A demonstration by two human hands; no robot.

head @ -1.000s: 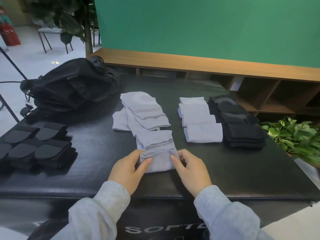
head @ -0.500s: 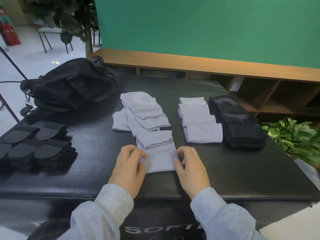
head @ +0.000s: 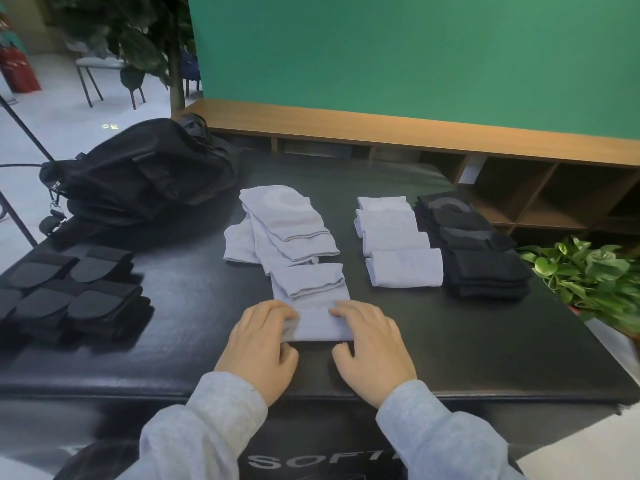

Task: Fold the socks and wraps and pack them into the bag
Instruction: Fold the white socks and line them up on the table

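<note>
Head view, pale grey sock, folded flat

Dim, even indoor light, faint sheen on the black table, wide-angle bending and blur at edges
</note>
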